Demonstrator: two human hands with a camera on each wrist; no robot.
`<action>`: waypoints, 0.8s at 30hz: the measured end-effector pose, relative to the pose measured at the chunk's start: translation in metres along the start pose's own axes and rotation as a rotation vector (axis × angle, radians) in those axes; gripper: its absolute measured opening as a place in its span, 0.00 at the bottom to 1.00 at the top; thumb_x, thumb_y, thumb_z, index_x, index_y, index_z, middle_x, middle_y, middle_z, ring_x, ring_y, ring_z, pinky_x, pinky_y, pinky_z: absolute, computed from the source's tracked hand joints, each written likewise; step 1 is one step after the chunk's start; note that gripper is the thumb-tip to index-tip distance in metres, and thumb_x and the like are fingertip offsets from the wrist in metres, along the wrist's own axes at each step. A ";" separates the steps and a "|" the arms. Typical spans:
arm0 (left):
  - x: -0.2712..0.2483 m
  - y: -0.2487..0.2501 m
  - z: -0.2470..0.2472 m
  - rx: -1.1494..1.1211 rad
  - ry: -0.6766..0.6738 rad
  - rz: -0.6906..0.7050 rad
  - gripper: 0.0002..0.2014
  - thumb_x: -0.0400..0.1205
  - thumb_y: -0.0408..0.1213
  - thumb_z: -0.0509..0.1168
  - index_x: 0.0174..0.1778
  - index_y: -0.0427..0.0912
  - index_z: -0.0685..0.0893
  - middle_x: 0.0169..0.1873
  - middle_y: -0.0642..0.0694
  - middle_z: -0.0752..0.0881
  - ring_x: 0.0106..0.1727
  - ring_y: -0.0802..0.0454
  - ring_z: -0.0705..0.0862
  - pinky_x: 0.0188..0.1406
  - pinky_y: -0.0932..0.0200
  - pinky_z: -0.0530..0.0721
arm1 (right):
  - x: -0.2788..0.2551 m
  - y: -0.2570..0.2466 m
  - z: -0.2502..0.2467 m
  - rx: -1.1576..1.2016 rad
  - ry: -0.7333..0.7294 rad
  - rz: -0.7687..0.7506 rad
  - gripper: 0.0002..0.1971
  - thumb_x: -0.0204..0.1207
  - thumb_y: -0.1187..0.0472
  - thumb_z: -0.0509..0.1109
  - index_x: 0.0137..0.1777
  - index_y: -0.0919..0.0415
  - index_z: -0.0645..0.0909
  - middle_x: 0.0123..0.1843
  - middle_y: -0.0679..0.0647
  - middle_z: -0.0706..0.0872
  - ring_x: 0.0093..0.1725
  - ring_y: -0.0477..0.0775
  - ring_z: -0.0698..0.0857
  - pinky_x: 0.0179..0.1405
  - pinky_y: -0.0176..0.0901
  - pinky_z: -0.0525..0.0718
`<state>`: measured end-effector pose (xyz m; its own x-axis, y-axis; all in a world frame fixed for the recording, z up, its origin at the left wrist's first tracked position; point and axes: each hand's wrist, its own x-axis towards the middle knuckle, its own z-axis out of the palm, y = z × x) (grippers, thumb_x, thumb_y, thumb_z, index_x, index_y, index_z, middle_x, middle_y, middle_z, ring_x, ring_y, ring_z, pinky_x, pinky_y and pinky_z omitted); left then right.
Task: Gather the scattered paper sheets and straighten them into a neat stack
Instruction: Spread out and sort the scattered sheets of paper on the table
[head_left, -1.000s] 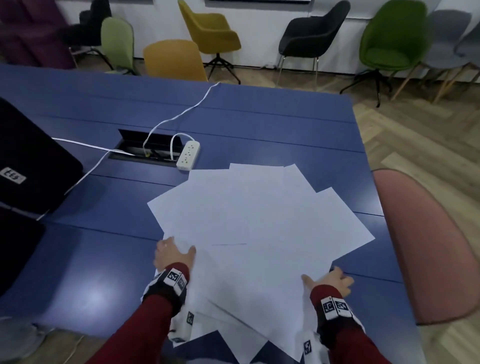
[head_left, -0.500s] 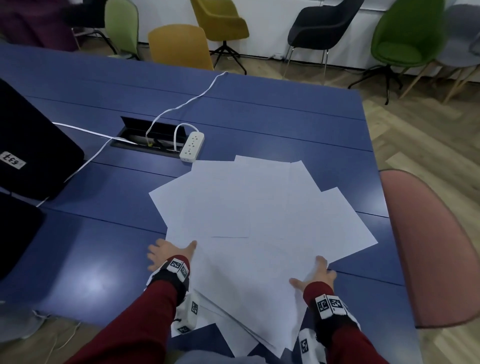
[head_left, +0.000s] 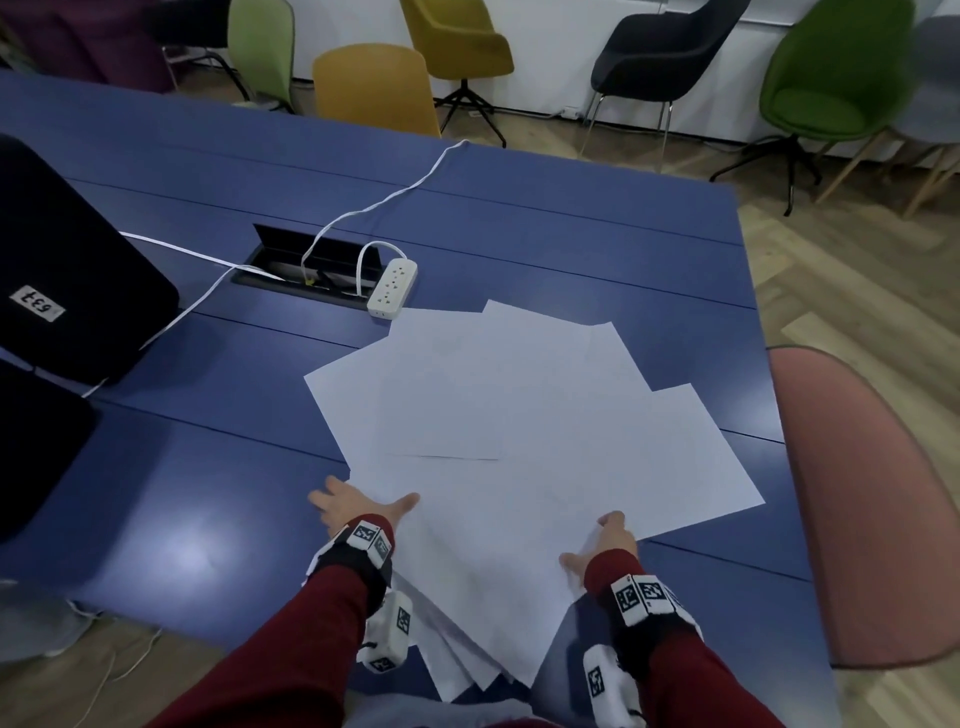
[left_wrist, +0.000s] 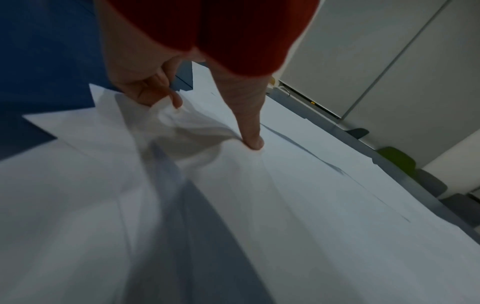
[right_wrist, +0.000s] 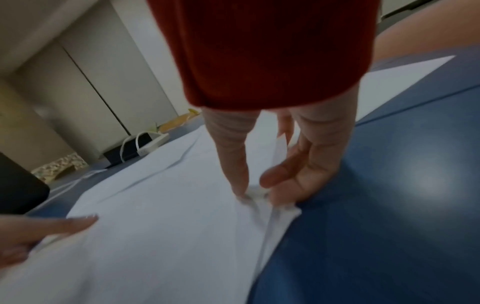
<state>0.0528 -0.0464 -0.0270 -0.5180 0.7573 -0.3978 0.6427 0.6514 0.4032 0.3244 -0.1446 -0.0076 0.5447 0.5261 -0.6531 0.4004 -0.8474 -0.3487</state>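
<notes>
Several white paper sheets (head_left: 519, 415) lie fanned out on the blue table (head_left: 182, 493), their near corners hanging over its front edge. My left hand (head_left: 363, 506) holds the fan's left near edge. In the left wrist view that hand (left_wrist: 215, 124) has its thumb (left_wrist: 249, 127) pressed on top and its fingers curled under the crumpled edge. My right hand (head_left: 597, 543) grips the right near edge. The right wrist view shows this hand (right_wrist: 255, 189) pinching bunched sheets (right_wrist: 168, 226) between thumb and fingers.
A white power strip (head_left: 392, 288) with its cable lies just beyond the sheets, beside an open cable hatch (head_left: 311, 265). Black cases (head_left: 67, 270) stand at the left. A pink chair (head_left: 872, 509) is close to the table's right edge.
My right hand has slid left along the near edge, drawing the sheets inward. The left hand has stayed at the fan's left edge.
</notes>
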 end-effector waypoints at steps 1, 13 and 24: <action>0.001 -0.001 0.001 -0.012 -0.001 0.003 0.61 0.47 0.59 0.84 0.71 0.35 0.64 0.62 0.33 0.69 0.52 0.32 0.83 0.47 0.41 0.87 | 0.003 0.000 -0.004 -0.020 -0.007 -0.004 0.27 0.65 0.61 0.76 0.62 0.64 0.70 0.63 0.64 0.79 0.59 0.63 0.81 0.56 0.44 0.80; 0.008 0.025 -0.010 -0.079 -0.116 -0.020 0.47 0.63 0.32 0.81 0.75 0.37 0.61 0.71 0.29 0.63 0.63 0.31 0.79 0.61 0.45 0.79 | 0.051 0.030 -0.041 -0.184 0.061 -0.042 0.34 0.74 0.36 0.58 0.79 0.33 0.50 0.85 0.48 0.41 0.83 0.64 0.40 0.74 0.79 0.49; 0.062 0.040 -0.017 -0.038 -0.136 0.240 0.35 0.75 0.33 0.73 0.78 0.46 0.68 0.79 0.36 0.57 0.74 0.34 0.70 0.76 0.51 0.69 | 0.054 0.047 -0.051 -0.331 0.007 -0.301 0.28 0.74 0.37 0.62 0.75 0.36 0.64 0.84 0.39 0.51 0.84 0.52 0.50 0.75 0.76 0.56</action>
<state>0.0368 0.0275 -0.0211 -0.2715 0.8786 -0.3929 0.7149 0.4574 0.5289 0.4105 -0.1527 -0.0251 0.3719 0.7474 -0.5505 0.7559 -0.5881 -0.2877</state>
